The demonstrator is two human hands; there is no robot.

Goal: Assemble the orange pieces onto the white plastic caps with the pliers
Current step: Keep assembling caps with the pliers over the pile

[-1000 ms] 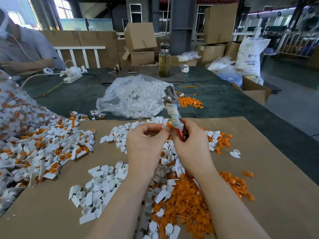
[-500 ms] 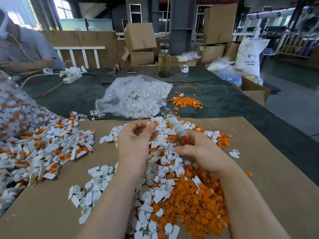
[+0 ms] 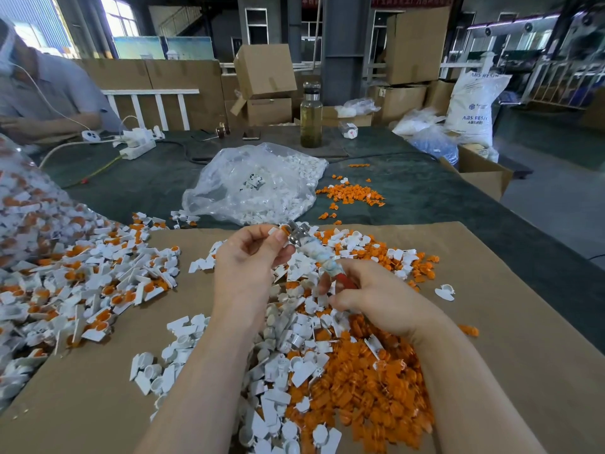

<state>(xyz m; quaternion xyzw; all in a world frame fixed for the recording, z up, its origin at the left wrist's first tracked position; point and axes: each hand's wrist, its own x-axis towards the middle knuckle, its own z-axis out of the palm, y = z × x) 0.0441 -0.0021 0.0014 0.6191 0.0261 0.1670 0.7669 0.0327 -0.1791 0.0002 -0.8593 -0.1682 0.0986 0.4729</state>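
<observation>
Warehouse bay w/ stacked cartons at the back, and a long green-covered table (image 3: 425, 191) is carrying a brown cardboard sheet (image 3: 507, 339) as the work surface. On that sheet, a mixed heap of white plastic caps (image 3: 288, 352) is lying in the middle w/ the orange pieces (image 3: 366, 388) piled just beside it on the sheet's near-right part. Above the far end of the heap, the left hand (image 3: 248, 260) is pinching a white cap (image 3: 274, 231) between thumb and curled fingers, w/ an orange bit showing right at the tool's tip. The right hand (image 3: 383, 303) is gripping the pliers (image 3: 314, 253) by the red handle end, fingers curled round it; the shaft is wrapped in whitish tape, and the metal nose is tilting up and away toward the left hand, touching the cap there. Can't tell whether the pliers' jaws are closed on the piece. Left of the sheet's edge, caps already fitted w/ orange (image 3: 82, 283) are spreading in a wide pile. Beyond the sheet a clear bag of white parts (image 3: 255, 185) is slumping on the green cover, w/ a small orange scatter (image 3: 353, 194) just right of it and a glass bottle (image 3: 311, 116) farther back. Another person (image 3: 42, 93) is sitting at the table's far-left corner.
</observation>
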